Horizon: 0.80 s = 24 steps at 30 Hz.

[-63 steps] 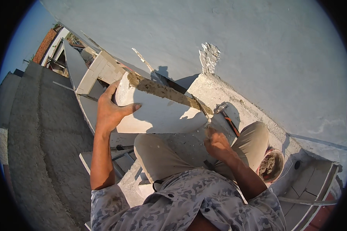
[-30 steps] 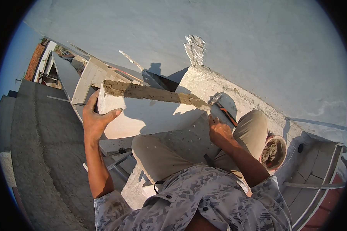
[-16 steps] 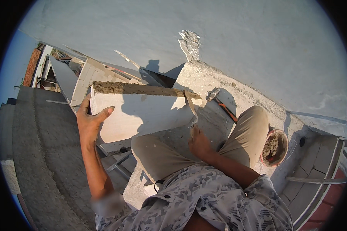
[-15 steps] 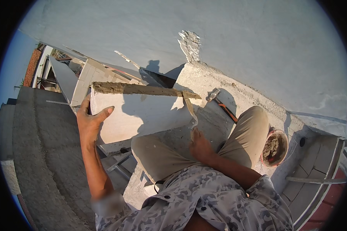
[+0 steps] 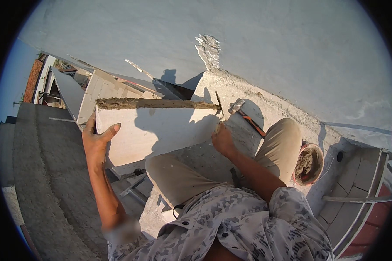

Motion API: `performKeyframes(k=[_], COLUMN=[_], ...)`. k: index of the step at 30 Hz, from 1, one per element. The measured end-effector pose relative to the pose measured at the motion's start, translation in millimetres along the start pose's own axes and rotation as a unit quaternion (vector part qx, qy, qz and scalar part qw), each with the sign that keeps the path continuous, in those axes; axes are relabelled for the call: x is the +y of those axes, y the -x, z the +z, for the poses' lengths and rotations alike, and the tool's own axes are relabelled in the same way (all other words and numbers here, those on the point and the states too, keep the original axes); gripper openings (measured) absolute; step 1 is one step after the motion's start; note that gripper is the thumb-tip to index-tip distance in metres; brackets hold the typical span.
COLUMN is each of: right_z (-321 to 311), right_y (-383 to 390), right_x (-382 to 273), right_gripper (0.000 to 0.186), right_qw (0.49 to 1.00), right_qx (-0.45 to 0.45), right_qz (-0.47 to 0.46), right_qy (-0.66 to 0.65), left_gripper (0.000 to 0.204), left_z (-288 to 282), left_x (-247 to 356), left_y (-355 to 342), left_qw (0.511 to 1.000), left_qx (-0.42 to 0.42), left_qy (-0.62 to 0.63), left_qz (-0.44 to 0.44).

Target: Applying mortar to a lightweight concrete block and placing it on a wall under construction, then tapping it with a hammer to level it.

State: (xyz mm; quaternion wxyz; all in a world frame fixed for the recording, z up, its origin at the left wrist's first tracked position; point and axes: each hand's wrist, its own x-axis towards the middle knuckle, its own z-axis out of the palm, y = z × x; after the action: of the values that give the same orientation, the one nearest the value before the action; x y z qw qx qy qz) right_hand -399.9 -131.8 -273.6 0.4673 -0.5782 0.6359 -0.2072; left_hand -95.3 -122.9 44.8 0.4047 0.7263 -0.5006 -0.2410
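Observation:
A large white block (image 5: 161, 135) stands on edge in front of my knees, with a strip of grey mortar (image 5: 152, 103) along its top edge. My left hand (image 5: 96, 143) grips the block's left end, thumb over the front face. My right hand (image 5: 223, 140) is at the block's right end, shut on a trowel (image 5: 217, 111) whose thin blade points up along that end. I sit on a rough mortar-covered wall top (image 5: 204, 156), my legs bent across it.
A bucket of mortar (image 5: 308, 164) stands by my right knee. An orange-handled tool (image 5: 252, 124) lies on the ledge behind the block. A white plastered wall (image 5: 270, 52) rises ahead. A grey slab (image 5: 43, 174) lies far below on the left, and laid blocks (image 5: 357, 182) are on the right.
The block has turned from tilted to level and moved left. My right hand has come up from my lap to the block's right end with the trowel.

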Motion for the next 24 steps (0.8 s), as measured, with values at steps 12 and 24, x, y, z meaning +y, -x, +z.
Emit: performKeyframes(k=[12,24], right_z=[-79.5,-76.3], right_y=[93.8,29.5], right_x=[-4.7,29.5], right_gripper=[0.064,0.053], right_qw=[0.995,0.972], right_qx=[0.000,-0.111], right_qz=[-0.092,0.004], right_qy=[0.028,0.205], left_gripper=[0.085,0.083], left_z=[-16.4,-21.5], left_x=[-20.0,-25.0], left_y=[-0.3,19.7], left_qw=[1.000,0.999], left_qx=[0.004,-0.019], left_qy=[-0.003,0.006], left_qz=[0.001,0.046])
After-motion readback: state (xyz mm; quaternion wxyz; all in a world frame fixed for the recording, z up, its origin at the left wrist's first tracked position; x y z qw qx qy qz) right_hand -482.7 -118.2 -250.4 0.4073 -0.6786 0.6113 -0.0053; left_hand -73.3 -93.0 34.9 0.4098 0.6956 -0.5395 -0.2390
